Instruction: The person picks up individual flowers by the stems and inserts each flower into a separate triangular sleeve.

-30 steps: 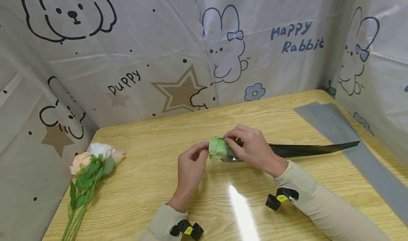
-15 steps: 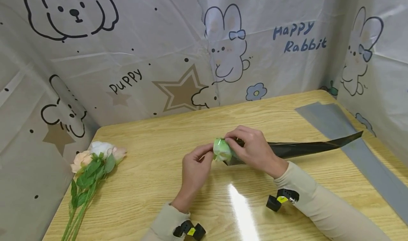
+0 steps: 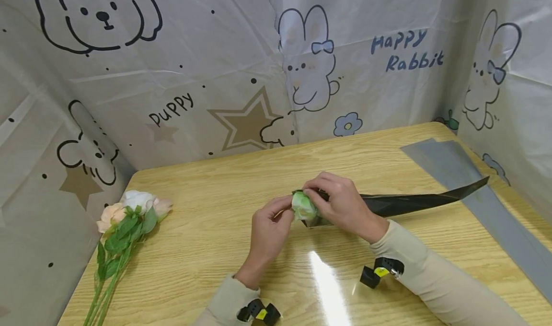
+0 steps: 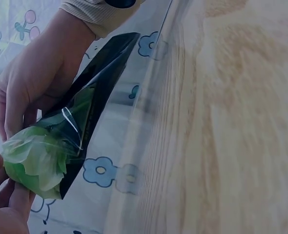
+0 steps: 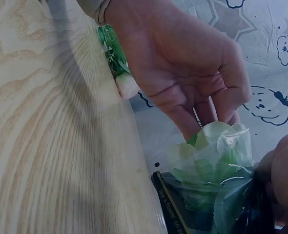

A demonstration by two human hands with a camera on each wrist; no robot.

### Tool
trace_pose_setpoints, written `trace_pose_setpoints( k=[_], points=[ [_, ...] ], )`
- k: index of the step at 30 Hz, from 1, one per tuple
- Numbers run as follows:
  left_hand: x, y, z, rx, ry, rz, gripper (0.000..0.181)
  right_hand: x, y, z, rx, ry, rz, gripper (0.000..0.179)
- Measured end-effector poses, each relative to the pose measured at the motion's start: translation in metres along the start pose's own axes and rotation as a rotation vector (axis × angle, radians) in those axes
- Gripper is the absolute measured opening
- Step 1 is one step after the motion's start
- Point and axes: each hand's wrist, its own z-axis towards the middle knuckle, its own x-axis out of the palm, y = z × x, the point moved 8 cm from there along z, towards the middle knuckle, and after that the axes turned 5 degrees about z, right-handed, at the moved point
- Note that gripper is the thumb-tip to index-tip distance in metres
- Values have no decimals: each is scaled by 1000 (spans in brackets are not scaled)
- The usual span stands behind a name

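Observation:
A pale green artificial flower [image 3: 304, 206] lies in a black flower sleeve [image 3: 405, 204] with a clear front. Clear film covers part of the petals [image 5: 210, 151] in the right wrist view. My left hand [image 3: 270, 230] pinches at the bloom's outer end with thumb and forefinger; its exact contact is partly hidden. From the other side, my right hand [image 3: 342, 203] grips the sleeve just behind the bloom, fingers over the upper edge. The left wrist view shows the sleeve [image 4: 102, 87] tapering away beneath the right wrist.
Several peach and white artificial flowers [image 3: 129, 215] with green stems lie at the table's left. Flat grey wrapping sheets [image 3: 448, 165] run along the right edge, partly under the sleeve's tail. A printed cloth [image 3: 233, 43] hangs behind the wooden table [image 3: 194, 268].
My left hand and the bloom have shifted slightly right, toward the right hand. The bloom has turned a little. The sleeve's tail has risen slightly, while the right hand stays nearly in place.

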Motion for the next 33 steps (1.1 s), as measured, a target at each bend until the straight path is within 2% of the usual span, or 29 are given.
trace_pose_setpoints(
  k=[15, 30, 33],
  points=[
    [5, 2, 1, 29, 35, -4, 37, 3, 3, -1, -20, 8, 9, 6],
    [11, 1, -2, 10, 97, -28, 40, 4, 4, -2, -23, -18, 5, 6],
    [11, 1, -1, 7, 99, -9, 41, 3, 3, -2, -23, -24, 12, 6]
  ],
)
